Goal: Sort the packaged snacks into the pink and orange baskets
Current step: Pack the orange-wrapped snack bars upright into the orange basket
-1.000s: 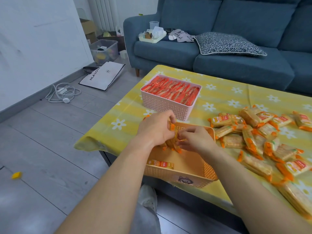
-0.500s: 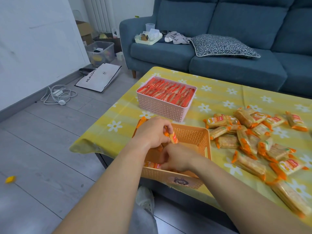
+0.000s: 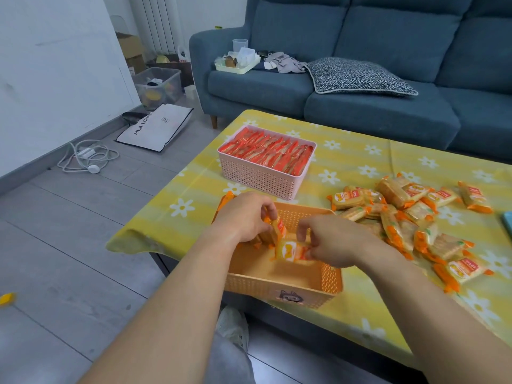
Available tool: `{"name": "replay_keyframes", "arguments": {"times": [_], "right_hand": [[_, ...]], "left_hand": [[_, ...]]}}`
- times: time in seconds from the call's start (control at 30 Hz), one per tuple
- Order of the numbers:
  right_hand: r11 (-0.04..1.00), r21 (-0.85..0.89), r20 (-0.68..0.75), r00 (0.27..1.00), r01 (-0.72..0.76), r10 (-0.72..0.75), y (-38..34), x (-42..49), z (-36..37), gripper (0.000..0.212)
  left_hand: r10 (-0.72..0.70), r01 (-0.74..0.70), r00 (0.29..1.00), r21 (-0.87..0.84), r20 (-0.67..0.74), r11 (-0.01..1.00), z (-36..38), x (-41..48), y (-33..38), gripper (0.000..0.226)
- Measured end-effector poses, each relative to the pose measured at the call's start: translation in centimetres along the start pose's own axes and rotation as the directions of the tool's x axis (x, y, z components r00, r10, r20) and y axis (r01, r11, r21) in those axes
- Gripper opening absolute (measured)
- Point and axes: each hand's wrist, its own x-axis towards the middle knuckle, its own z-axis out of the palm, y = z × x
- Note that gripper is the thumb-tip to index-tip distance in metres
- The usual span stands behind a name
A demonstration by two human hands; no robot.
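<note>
An orange basket [image 3: 329, 281] stands at the table's near edge, with both my hands inside it. My left hand [image 3: 243, 217] grips several upright orange-wrapped cracker packs [image 3: 275, 231] against the basket's left side. My right hand [image 3: 332, 242] pinches one cracker pack [image 3: 289, 252] by its end, low in the basket. Behind it sits a pink basket [image 3: 260, 178] packed full of red-wrapped snacks [image 3: 268, 153]. A loose pile of orange cracker packs [image 3: 410, 220] lies on the table to the right.
The table wears a yellow flowered cloth [image 3: 360, 159]. A blue sofa [image 3: 360, 87] with a patterned cushion [image 3: 357, 76] and a tray of odds stands behind. On the floor to the left lie a white bag [image 3: 155, 126], a cable [image 3: 86, 156] and a storage bin [image 3: 156, 84].
My right hand lifted from the basket's near wall and now holds one pack up inside it. My left hand stayed on the upright packs.
</note>
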Motion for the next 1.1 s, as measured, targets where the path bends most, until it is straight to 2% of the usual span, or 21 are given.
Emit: {"name": "replay_keyframes", "arguments": {"times": [0.13, 0.23, 0.33, 0.47, 0.63, 0.83, 0.93, 1.03, 1.1], "right_hand": [[0.982, 0.163, -0.141, 0.983, -0.098, 0.122, 0.1, 0.3, -0.5, 0.019], [0.945, 0.289, -0.147, 0.968, -0.153, 0.201, -0.7, 1.9, 0.5, 0.02], [0.923, 0.323, -0.167, 0.948, -0.207, 0.271, -1.4, 3.2, 1.7, 0.02], [0.91, 0.325, -0.283, 0.892, -0.256, 0.352, -2.1, 3.4, 2.7, 0.014], [0.936, 0.247, -0.332, 0.886, -0.251, 0.325, -2.5, 3.1, 2.9, 0.015], [0.943, 0.289, -0.443, 0.851, -0.163, 0.282, -0.7, 0.7, 1.7, 0.02], [0.933, 0.333, -0.489, 0.82, -0.138, 0.296, 1.8, -2.0, 0.0, 0.015], [0.915, 0.343, -0.522, 0.768, -0.211, 0.372, 6.4, -5.5, -1.4, 0.012], [0.89, 0.334, -0.422, 0.795, -0.311, 0.436, 10.7, -7.8, -1.5, 0.012]], "left_hand": [[-0.014, 0.014, 1.0, 0.024, 0.007, 1.0, -0.1, 0.0, 0.2, 0.024], [-0.024, 0.023, 1.0, 0.047, 0.013, 0.999, 0.0, -0.1, 0.4, 0.026], [-0.03, 0.03, 0.999, 0.027, 0.017, 0.999, -0.1, -0.2, 0.6, 0.022], [-0.037, 0.036, 0.999, 0.045, 0.036, 0.998, -0.3, -0.3, 1.1, 0.023], [-0.048, 0.048, 0.999, 0.137, -0.007, 0.989, -0.3, -0.5, 2.0, 0.035], [-0.081, 0.065, 0.994, 0.202, 0.073, 0.977, -1.6, -2.1, 4.8, 0.071], [0.017, -0.017, 1.0, 0.092, 0.003, 0.996, -1.6, -3.3, 8.2, 0.057], [0.16, -0.162, 0.985, -0.029, -0.06, 0.986, 0.7, -3.4, 13.1, 0.03], [0.256, -0.257, 0.966, -0.077, -0.02, 0.963, 3.6, -2.7, 16.6, 0.016]]}}
